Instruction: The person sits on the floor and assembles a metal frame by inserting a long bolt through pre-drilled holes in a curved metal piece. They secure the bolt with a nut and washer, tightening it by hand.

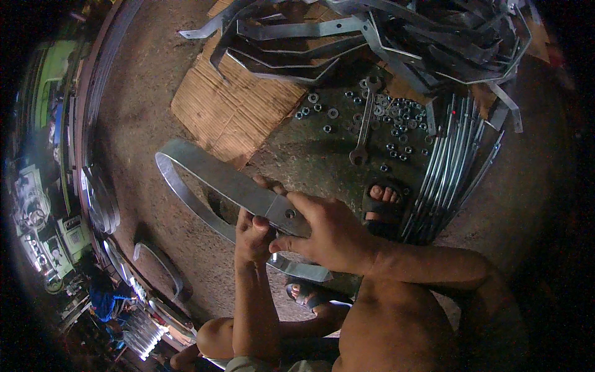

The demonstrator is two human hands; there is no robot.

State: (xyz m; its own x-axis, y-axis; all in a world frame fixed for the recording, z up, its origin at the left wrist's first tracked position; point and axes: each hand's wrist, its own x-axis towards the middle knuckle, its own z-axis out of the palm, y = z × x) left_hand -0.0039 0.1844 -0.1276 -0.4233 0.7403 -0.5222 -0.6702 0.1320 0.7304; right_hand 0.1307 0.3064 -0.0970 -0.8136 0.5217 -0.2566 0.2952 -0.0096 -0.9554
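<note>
Plainly, one heap of bent straps [446, 53], too tangled to count, lies partly across one cardboard sheet [223, 105]. Nearer, the left hand [253, 240] and right hand [328, 232] both pinch one looped strap [217, 172], held aloft at centre. Beyond: one bundle of rods [446, 164], one wrench [365, 121], over a dozen nuts [392, 147].

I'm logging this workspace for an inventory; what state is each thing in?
Curved grey metal strap: looped, held off the floor
Left hand: closed on the strap
Right hand: gripping the strap's holed end
Double-ended silver metal wrench: lying down, untouched
Small silver metal nuts: loose, scattered
Long thin silver metal rods: loosely bunched
Brown corrugated cardboard sheet: flat, creased
Bent grey metal strips: piled, tangled
</note>
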